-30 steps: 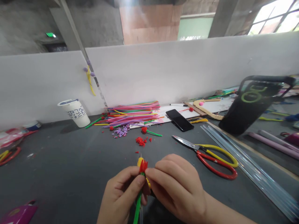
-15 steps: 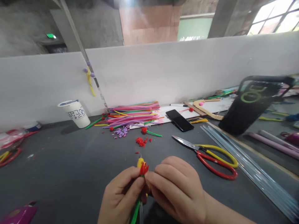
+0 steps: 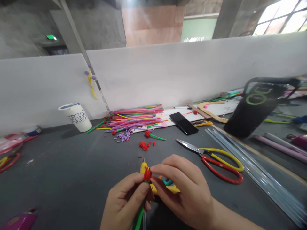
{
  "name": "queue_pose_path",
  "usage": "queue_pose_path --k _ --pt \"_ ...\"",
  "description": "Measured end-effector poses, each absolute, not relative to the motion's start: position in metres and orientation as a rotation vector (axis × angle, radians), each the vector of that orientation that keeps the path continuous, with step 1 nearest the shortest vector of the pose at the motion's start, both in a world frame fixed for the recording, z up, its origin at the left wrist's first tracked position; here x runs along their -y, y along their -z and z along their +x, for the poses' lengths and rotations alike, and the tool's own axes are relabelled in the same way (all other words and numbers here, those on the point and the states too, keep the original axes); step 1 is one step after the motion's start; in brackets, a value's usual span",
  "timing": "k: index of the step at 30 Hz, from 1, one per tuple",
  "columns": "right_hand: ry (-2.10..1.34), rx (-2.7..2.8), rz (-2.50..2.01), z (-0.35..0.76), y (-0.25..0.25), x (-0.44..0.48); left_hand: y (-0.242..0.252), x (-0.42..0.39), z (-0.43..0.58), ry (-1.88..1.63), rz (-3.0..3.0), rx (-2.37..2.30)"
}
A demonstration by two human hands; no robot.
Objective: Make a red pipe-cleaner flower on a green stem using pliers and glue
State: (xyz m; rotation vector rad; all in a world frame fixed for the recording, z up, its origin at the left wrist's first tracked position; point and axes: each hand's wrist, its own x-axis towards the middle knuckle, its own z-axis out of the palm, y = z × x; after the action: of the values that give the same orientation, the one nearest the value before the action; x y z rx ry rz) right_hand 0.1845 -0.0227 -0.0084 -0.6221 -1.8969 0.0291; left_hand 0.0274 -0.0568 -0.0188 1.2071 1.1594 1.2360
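Observation:
At the bottom centre, my left hand (image 3: 126,199) pinches a green stem (image 3: 139,217) just under a small red flower head (image 3: 147,174). My right hand (image 3: 183,188) is beside the flower head, thumb and index finger apart at its right side, with nothing held between them; whether a fingertip touches the red petals is hard to tell. A yellow tool with a metal tip (image 3: 144,166) stands behind the flower, partly hidden by my hands. Small red pieces (image 3: 144,146) lie beyond it, near a finished red flower on a green stem (image 3: 147,134).
Scissors with red and yellow handles (image 3: 222,164) lie at the right, by clear sticks (image 3: 254,172). A phone (image 3: 184,123), colourful stems (image 3: 134,119) and purple bits (image 3: 124,135) lie further back. A white cup (image 3: 78,117) stands left, a black bottle (image 3: 254,108) right.
My right hand has opened its pinch and lifted slightly, showing yellow and teal parts behind it. The red petals look more closed together. My left hand keeps its hold.

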Motion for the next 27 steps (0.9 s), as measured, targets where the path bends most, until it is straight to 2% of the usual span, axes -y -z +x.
queue_pose_path --k 7,17,27 --pt "-0.034 1.908 -0.634 0.1833 0.0121 0.0214 0.0192 0.0564 0.0296 -1.264 1.169 -1.171" --pt "0.138 1.972 -0.593 0.1852 0.0106 0.021 0.0162 0.0568 0.0331 -1.296 1.159 -1.23" --pt "0.091 1.956 -0.59 0.1836 0.0114 0.0213 0.0178 0.0567 0.032 -1.276 1.158 -1.18"
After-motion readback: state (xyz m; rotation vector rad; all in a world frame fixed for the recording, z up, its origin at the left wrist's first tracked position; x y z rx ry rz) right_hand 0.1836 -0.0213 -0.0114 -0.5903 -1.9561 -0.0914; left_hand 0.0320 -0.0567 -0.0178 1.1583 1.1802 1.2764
